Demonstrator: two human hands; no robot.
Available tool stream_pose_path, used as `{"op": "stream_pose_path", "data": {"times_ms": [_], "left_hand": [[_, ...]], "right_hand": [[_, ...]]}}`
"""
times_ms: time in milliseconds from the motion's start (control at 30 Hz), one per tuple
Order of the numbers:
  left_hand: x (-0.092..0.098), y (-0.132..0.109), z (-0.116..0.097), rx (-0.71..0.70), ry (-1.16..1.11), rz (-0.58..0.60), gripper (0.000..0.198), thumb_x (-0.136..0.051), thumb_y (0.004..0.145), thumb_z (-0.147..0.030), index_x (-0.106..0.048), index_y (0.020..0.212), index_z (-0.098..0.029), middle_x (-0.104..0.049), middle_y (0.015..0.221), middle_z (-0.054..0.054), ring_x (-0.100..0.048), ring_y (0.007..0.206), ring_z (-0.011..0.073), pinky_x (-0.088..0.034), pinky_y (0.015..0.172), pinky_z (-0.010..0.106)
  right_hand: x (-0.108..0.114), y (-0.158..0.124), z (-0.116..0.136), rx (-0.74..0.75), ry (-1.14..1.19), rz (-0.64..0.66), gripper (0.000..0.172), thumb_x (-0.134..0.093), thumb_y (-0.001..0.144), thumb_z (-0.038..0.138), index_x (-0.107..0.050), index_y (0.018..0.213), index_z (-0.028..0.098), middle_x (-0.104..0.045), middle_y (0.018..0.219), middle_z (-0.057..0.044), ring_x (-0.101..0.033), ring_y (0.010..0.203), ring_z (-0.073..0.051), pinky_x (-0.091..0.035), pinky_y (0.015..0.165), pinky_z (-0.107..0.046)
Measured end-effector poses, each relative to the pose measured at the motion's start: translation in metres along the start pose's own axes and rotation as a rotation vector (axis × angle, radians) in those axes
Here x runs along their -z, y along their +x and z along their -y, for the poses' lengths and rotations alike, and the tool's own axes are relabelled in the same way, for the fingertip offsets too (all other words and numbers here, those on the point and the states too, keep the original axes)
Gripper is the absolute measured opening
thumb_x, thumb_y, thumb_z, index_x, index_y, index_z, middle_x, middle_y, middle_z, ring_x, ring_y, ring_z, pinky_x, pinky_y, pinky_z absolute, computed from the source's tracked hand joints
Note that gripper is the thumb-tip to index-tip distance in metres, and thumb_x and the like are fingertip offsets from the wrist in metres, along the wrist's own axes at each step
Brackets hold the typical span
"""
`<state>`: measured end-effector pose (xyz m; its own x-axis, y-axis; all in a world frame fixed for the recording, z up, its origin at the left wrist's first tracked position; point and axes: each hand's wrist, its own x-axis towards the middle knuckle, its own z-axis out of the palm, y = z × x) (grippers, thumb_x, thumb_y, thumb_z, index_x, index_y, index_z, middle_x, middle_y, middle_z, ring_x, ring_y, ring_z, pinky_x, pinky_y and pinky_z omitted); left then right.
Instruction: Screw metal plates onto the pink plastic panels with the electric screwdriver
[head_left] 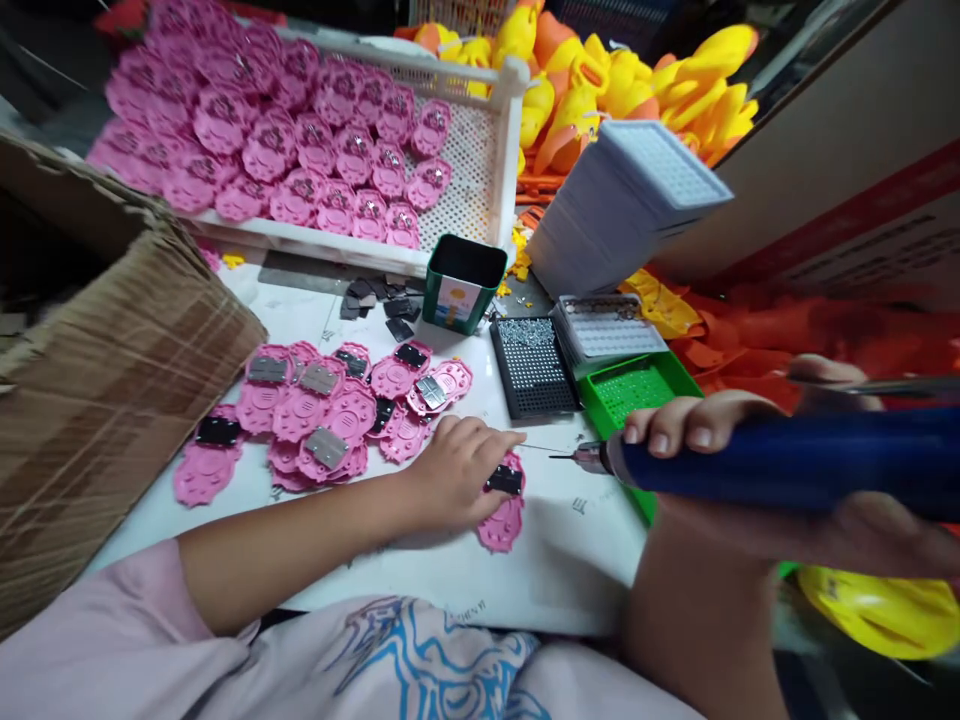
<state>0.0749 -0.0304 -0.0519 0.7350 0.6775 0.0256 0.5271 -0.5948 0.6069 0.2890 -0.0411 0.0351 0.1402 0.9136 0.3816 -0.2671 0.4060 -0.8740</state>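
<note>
bright, even light from above, colours saturated. soft shadow beneath the left hand (pixel 457 475) on the white bench (pixel 555 560). heavy wide-angle bending at the edges, stretching the cardboard box (pixel 112 380). motion blur on the right hand (pixel 750 440) and blue screwdriver (pixel 795 465). dim upper corners.

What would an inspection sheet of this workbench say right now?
Surface: white tabletop, parts spread on it.
Job's things: pink flat plastic part bearing a black plate; blue electric screwdriver, tip aimed at it, not touching.
Clutter: pile of pink parts with grey and black plates, green square cup, black screw tray, green tray.
Hands: left hand rests on the part; right hand grip closed round the screwdriver.
Cables: nothing seen.
Surroundings: brown cardboard box, white perforated basket, yellow plastic toys.
</note>
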Motion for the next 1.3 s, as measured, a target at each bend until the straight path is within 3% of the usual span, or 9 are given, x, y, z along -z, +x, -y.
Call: {"op": "stream_pose_path", "data": {"times_ms": [233, 400, 500, 600, 733, 867, 1067, 1200, 1300], "left_hand": [[0.023, -0.003, -0.018, -0.026, 0.113, -0.018, 0.058, -0.067, 0.084, -0.034, -0.051, 0.136, -0.013, -0.068, 0.114, 0.012, -0.058, 0.109, 0.0305, -0.044, 0.095, 0.047], [0.091, -0.032, -0.013, 0.120, 0.119, -0.064, 0.057, -0.064, 0.085, -0.021, -0.048, 0.139, -0.022, -0.065, 0.123, 0.009, -0.056, 0.115, 0.0266, -0.043, 0.102, 0.045], [0.136, -0.061, 0.008, 0.282, 0.188, -0.084, 0.052, -0.057, 0.089, -0.024, -0.047, 0.140, -0.023, -0.061, 0.133, 0.010, -0.055, 0.122, 0.0269, -0.043, 0.105, 0.045], [0.165, -0.084, 0.037, 0.440, 0.351, -0.075, 0.054, -0.053, 0.087, -0.025, -0.050, 0.140, -0.021, -0.064, 0.125, 0.010, -0.058, 0.117, 0.0291, -0.044, 0.102, 0.043], [0.175, -0.098, 0.064, 0.613, 0.508, -0.076, 0.059, -0.055, 0.081, -0.025, -0.053, 0.140, -0.019, -0.066, 0.124, 0.012, -0.061, 0.116, 0.0304, -0.045, 0.102, 0.040], [0.171, -0.095, 0.067, 0.602, 0.572, -0.035, 0.059, -0.050, 0.080, -0.021, -0.056, 0.139, -0.020, -0.064, 0.133, 0.011, -0.058, 0.124, 0.0296, -0.042, 0.107, 0.041], [0.187, -0.052, 0.046, 0.454, 0.508, -0.049, 0.051, -0.048, 0.086, -0.036, -0.062, 0.132, -0.020, -0.063, 0.137, 0.010, -0.056, 0.127, 0.0297, -0.041, 0.111, 0.044], [0.211, 0.022, 0.040, 0.458, 0.473, -0.123, 0.035, -0.052, 0.089, -0.038, -0.070, 0.112, -0.020, -0.072, 0.117, 0.008, -0.066, 0.109, 0.0262, -0.052, 0.096, 0.036], [0.224, 0.089, 0.055, 0.505, 0.532, -0.180, 0.027, -0.049, 0.097, -0.032, -0.069, 0.108, -0.017, -0.070, 0.116, 0.009, -0.065, 0.109, 0.0239, -0.051, 0.097, 0.038]], "right_hand": [[-0.002, 0.005, -0.017, -0.027, 0.121, 0.028, 0.039, -0.072, 0.066, 0.040, -0.071, 0.104, 0.032, -0.069, 0.063, 0.000, -0.060, 0.054, -0.021, -0.052, 0.052, -0.038], [-0.001, 0.004, -0.022, -0.016, 0.165, -0.011, 0.034, -0.073, 0.067, 0.038, -0.071, 0.099, 0.025, -0.069, 0.063, -0.001, -0.062, 0.054, -0.018, -0.054, 0.055, -0.035], [0.000, 0.005, -0.024, 0.005, 0.206, -0.009, 0.032, -0.073, 0.068, 0.037, -0.069, 0.098, 0.025, -0.069, 0.063, -0.002, -0.063, 0.055, -0.018, -0.055, 0.057, -0.034], [0.001, 0.005, -0.027, -0.020, 0.206, -0.025, 0.035, -0.075, 0.070, 0.038, -0.067, 0.102, 0.026, -0.069, 0.065, -0.001, -0.064, 0.058, -0.017, -0.057, 0.058, -0.032], [0.001, 0.002, -0.031, -0.072, 0.205, -0.057, 0.038, -0.077, 0.071, 0.038, -0.065, 0.106, 0.027, -0.068, 0.067, 0.000, -0.065, 0.061, -0.016, -0.058, 0.060, -0.030], [0.000, 0.002, -0.034, -0.099, 0.203, -0.078, 0.048, -0.080, 0.068, 0.042, -0.064, 0.111, 0.028, -0.068, 0.065, 0.000, -0.065, 0.058, -0.016, -0.058, 0.057, -0.029], [0.001, 0.008, -0.036, -0.109, 0.197, -0.125, 0.059, -0.083, 0.063, 0.044, -0.062, 0.115, 0.025, -0.067, 0.064, 0.000, -0.064, 0.056, -0.017, -0.056, 0.052, -0.029], [0.004, 0.008, -0.037, -0.115, 0.191, -0.151, 0.064, -0.084, 0.062, 0.044, -0.061, 0.117, 0.024, -0.067, 0.064, 0.000, -0.064, 0.055, -0.017, -0.056, 0.053, -0.029], [0.006, 0.007, -0.038, -0.126, 0.186, -0.160, 0.060, -0.084, 0.063, 0.044, -0.060, 0.115, 0.025, -0.067, 0.066, 0.000, -0.064, 0.057, -0.017, -0.056, 0.055, -0.029]]}}
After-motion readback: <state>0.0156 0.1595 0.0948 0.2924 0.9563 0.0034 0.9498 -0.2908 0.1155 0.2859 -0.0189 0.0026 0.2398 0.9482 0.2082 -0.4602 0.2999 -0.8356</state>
